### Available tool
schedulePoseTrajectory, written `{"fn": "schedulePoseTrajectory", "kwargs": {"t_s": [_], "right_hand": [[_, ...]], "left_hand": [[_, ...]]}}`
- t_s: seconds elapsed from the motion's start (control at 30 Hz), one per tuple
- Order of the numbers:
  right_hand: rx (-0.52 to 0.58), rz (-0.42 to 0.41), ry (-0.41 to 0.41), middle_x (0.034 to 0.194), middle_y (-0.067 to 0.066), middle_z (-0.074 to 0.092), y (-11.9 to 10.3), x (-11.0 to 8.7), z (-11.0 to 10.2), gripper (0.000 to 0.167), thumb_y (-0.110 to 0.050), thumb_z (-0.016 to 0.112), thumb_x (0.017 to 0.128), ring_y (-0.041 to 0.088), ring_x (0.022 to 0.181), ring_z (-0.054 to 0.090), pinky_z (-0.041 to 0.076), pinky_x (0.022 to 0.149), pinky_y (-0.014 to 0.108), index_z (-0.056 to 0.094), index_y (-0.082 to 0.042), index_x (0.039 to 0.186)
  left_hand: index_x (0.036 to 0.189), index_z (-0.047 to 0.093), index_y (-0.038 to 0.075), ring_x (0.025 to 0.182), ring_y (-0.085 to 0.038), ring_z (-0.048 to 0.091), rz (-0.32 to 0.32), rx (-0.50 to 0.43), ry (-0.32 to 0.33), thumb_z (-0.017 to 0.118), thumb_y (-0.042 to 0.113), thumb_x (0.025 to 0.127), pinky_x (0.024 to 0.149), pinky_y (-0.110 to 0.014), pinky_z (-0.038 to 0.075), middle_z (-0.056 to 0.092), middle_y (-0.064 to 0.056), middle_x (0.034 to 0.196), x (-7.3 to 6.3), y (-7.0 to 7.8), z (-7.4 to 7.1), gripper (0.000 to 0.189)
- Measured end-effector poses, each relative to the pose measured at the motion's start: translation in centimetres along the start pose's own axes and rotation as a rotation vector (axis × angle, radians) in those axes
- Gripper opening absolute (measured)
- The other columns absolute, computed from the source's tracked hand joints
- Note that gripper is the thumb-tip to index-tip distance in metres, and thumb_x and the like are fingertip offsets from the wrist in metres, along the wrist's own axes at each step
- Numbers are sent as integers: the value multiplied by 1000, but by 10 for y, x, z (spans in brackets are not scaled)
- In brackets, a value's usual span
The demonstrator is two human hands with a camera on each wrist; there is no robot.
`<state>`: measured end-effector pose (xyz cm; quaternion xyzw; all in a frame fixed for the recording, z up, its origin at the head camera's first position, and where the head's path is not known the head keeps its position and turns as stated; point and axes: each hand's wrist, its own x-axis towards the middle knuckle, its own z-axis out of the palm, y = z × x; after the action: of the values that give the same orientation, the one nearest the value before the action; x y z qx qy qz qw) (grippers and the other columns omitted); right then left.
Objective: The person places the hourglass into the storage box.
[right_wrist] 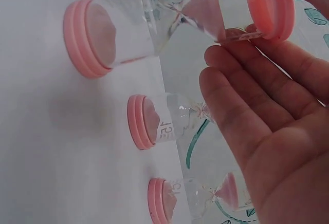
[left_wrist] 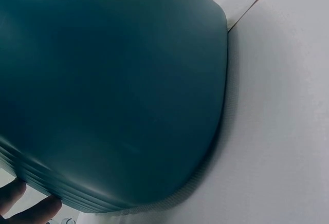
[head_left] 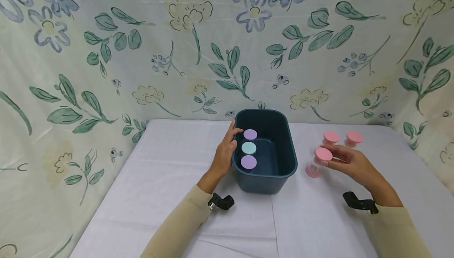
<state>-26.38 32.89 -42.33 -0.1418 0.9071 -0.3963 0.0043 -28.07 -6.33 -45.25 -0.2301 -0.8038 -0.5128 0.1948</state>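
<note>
A dark blue plastic bin [head_left: 264, 183] stands mid-table. My left hand [head_left: 222, 156] holds its left side, fingers over the rim; in the left wrist view fingertips [left_wrist: 41, 211] touch the ribbed edge. Inside, along the left wall, are a purple cap [head_left: 250, 134], a light blue cap [head_left: 248, 148] and another purple cap [head_left: 248, 162]; what lies beneath them is hidden. My right hand [head_left: 354, 165] pinches a pink-capped hourglass [head_left: 323, 154] near its upper cap, right of the bin. Pink sand shows in both its bulbs. Whether its base touches the table I cannot tell.
Two more pink hourglasses, one at the left [head_left: 331, 137] and one at the right [head_left: 354, 138], stand behind my right hand. A white cloth covers the table [head_left: 177, 159]. A flower-printed curtain [head_left: 227, 53] hangs along the table's back edge.
</note>
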Motion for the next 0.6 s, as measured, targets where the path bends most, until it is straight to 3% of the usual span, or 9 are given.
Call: {"fn": "schedulePoseTrajectory", "kwargs": {"t_s": [0.1,0.17,0.23,0.43,0.6], "right_hand": [[-5,12,-13,147,18,43,1,1,-1,67,-38,66,89,33,122,51,51,80,19,44,-8,144],[-6,15,-18,147,18,43,1,1,-2,67,-38,66,89,37,123,50,52,80,20,44,-8,144],[-8,15,-22,147,17,43,2,1,-2,67,-38,66,89,30,122,51,52,80,20,43,-8,145],[4,-3,-19,146,19,44,3,1,-1,67,-36,67,89,-11,107,47,48,79,14,44,-6,144],[-3,2,-24,145,20,45,5,1,-3,66,-34,67,90,-14,105,45,46,78,13,43,-6,144]], "left_hand": [[137,46,18,145,-14,16,-2,6,2,23,46,101,114,-49,20,15,-1,161,1,0,1,51],[137,46,18,146,-14,17,-3,8,1,22,49,100,114,-49,20,15,-1,161,1,0,1,54],[137,46,17,146,-15,17,1,5,2,22,49,100,114,-50,20,15,-3,161,1,-1,1,54],[137,46,18,145,-13,17,7,3,6,27,35,101,114,-50,21,16,-3,161,1,-2,1,45],[136,47,17,145,-15,18,11,0,17,30,23,97,113,-53,22,17,-3,161,0,-1,1,43]]}}
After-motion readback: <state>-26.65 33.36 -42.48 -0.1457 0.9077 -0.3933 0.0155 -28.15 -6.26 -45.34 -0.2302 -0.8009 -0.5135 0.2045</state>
